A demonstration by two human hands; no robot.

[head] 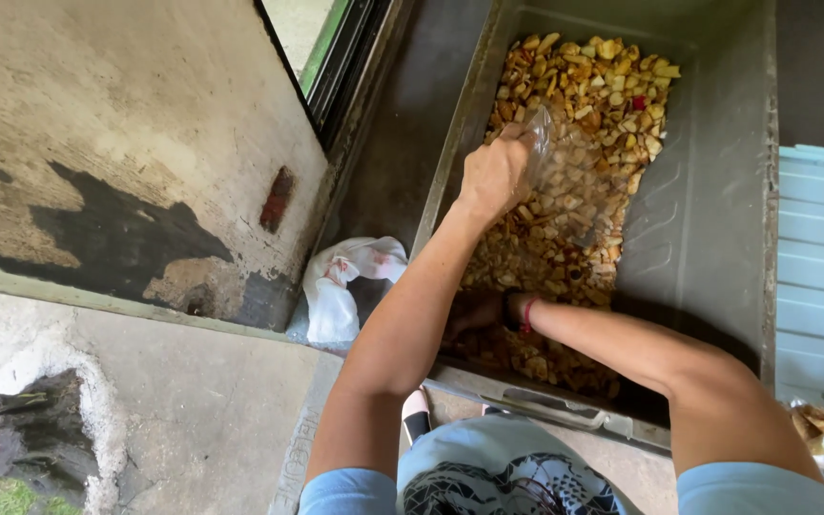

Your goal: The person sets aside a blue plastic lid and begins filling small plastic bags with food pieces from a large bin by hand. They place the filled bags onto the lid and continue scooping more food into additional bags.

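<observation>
We hold a clear plastic bag pinched at its mouth in our left hand over the grey bin of chopped fruit pieces — partly filled, it seems — while our right hand digs in shadow, grip unclear.

In the centre of the frame the left hand grips the edge of a clear plastic bag held over a large grey bin filled with chopped fruit pieces. Lower down, the right hand is sunk into the shaded pieces, a red band at its wrist. A white bag lies crumpled on the concrete floor just left of the bin.
</observation>
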